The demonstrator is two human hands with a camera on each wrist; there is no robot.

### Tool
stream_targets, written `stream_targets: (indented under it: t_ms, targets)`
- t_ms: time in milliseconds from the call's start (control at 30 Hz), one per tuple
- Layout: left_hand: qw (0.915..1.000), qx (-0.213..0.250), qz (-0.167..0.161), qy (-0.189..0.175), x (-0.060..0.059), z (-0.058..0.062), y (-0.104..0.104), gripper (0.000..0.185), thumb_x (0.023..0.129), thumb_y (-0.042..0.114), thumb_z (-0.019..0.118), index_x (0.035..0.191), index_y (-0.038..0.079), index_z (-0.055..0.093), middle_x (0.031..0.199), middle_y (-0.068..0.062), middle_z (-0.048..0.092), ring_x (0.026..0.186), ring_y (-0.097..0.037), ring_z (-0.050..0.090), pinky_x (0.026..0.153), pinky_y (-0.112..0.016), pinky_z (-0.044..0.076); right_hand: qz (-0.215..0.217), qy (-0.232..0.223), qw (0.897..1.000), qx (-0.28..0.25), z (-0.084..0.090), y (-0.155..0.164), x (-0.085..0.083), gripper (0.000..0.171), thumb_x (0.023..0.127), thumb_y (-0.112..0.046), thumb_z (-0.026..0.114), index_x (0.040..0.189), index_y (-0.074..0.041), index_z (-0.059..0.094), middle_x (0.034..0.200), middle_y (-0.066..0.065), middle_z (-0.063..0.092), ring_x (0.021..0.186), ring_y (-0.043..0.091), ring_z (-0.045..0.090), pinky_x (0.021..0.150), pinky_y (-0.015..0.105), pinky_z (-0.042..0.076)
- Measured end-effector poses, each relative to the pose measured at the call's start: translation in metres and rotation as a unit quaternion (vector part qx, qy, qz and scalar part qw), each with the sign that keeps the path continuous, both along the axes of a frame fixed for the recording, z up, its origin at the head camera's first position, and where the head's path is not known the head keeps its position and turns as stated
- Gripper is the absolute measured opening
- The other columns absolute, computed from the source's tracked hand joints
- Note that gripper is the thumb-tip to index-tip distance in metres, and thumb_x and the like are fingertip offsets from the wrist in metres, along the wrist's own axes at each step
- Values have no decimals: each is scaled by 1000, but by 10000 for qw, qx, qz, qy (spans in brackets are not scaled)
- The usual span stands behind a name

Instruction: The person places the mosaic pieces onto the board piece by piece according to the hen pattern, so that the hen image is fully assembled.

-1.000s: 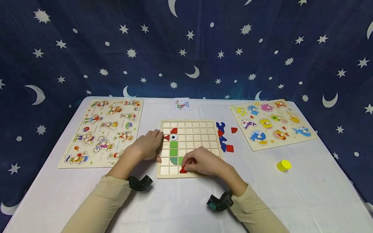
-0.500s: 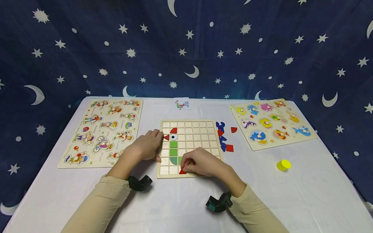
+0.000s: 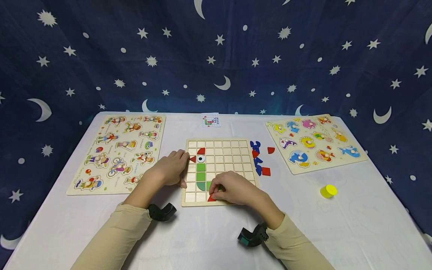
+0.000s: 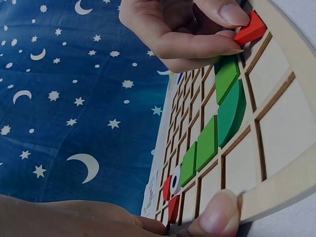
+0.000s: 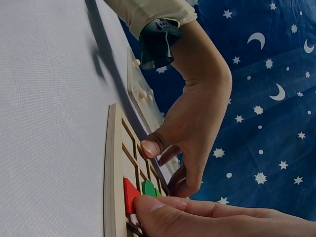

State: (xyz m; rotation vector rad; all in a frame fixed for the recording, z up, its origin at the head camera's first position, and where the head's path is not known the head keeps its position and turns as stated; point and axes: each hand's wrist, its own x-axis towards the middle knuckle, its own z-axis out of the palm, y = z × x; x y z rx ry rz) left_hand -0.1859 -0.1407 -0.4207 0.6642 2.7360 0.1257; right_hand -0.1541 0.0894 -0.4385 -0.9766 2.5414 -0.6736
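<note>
In the head view, my left hand (image 3: 170, 168) rests along the left edge of a wooden grid board (image 3: 229, 159). Its thumb (image 4: 219, 215) lies on the rim in the left wrist view. My right hand (image 3: 233, 187) pinches a red triangular tile (image 3: 211, 198) between thumb and forefinger over the board's bottom row. Green square tiles (image 3: 201, 176), a green rounded tile (image 3: 201, 186), a white eye tile (image 3: 200, 159), a red quarter-round tile (image 3: 201, 151) and a small red triangle (image 3: 192, 159) sit in the board's cells. The right hand partly hides another green tile (image 3: 208, 185).
Blue pieces (image 3: 257, 159), red pieces and a red square (image 3: 266, 171) lie right of the board. A pattern card (image 3: 210, 120) is behind it. Knobbed puzzle boards stand left (image 3: 118, 157) and right (image 3: 314, 144). A yellow cylinder (image 3: 328, 191) is at the right.
The right hand and its red triangular tile have shifted very slightly over the bottom row, the tile tilting a little. The left hand has stayed in place.
</note>
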Motion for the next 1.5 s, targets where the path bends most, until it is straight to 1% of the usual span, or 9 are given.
stream_targets:
  t_ms: [633, 733, 933, 1033, 1133, 1267, 1333, 1400, 1500]
  targets:
    - [10000, 2, 29, -7, 0, -1, 2, 87, 67, 39, 82, 133, -1, 40, 137, -19, 42, 125, -35, 44, 92, -51, 46, 41, 365, 9993, -6, 2, 0, 1, 4, 83, -25, 72, 81, -23, 69, 73, -16, 55, 70, 5, 54, 67, 20, 41]
    - [10000, 18, 40, -14, 0, -1, 2, 87, 67, 39, 82, 133, -1, 40, 137, -19, 42, 125, -35, 43, 93, -51, 45, -187, 342, 9992, 66, 5, 4, -1, 5, 84, -28, 72, 83, -24, 69, 74, -17, 56, 72, 5, 52, 68, 21, 42]
    - [10000, -14, 46, -22, 0, -2, 2, 90, 68, 39, 81, 136, -2, 39, 138, -19, 41, 126, -35, 43, 95, -51, 44, -1137, 534, 9920, -97, 14, 32, -19, 7, 85, -26, 71, 91, -22, 70, 76, -12, 59, 71, 7, 52, 66, 24, 44]
    - [10000, -30, 70, -41, 0, -3, 2, 92, 68, 40, 81, 137, -2, 38, 139, -19, 41, 127, -35, 42, 96, -52, 44, -1617, 787, 9835, -202, 15, 55, -31, 14, 87, -23, 69, 99, -16, 70, 83, -5, 62, 74, 11, 54, 68, 26, 45]
    - [10000, -34, 69, -35, 0, -5, 1, 92, 67, 41, 81, 136, -1, 38, 139, -19, 41, 127, -35, 42, 95, -52, 44, -2281, 1071, 9677, -75, 12, 81, -43, 24, 88, -22, 68, 109, -12, 69, 95, 3, 62, 80, 17, 54, 70, 32, 46]
    - [10000, -27, 49, -33, 0, -5, 1, 94, 66, 42, 81, 136, -2, 37, 139, -19, 41, 127, -35, 42, 95, -52, 44, -3350, 1394, 9313, 310, 5, 111, -52, 36, 87, -21, 68, 121, -10, 64, 107, 13, 56, 92, 27, 52, 78, 42, 47]
    - [10000, -13, 52, -43, 0, -5, 1, 93, 66, 42, 81, 136, -1, 37, 139, -19, 41, 127, -35, 42, 95, -52, 44, -3750, 1459, 9143, 465, 1, 121, -54, 39, 87, -21, 68, 124, -9, 63, 109, 16, 54, 96, 30, 50, 81, 45, 45]
    - [10000, 8, 78, -58, -1, -4, 1, 92, 66, 41, 81, 136, -1, 38, 139, -19, 41, 127, -35, 42, 95, -52, 44, -3997, 1483, 9025, 605, -2, 126, -56, 42, 87, -22, 69, 126, -8, 62, 109, 18, 51, 98, 31, 49, 81, 46, 45]
    - [9999, 21, 97, -40, 0, -2, 1, 90, 65, 40, 82, 134, -1, 39, 137, -19, 42, 125, -34, 43, 94, -51, 44, -4117, 1431, 8966, 787, -7, 127, -57, 46, 86, -23, 70, 129, -8, 60, 113, 20, 48, 101, 33, 46, 83, 47, 45]
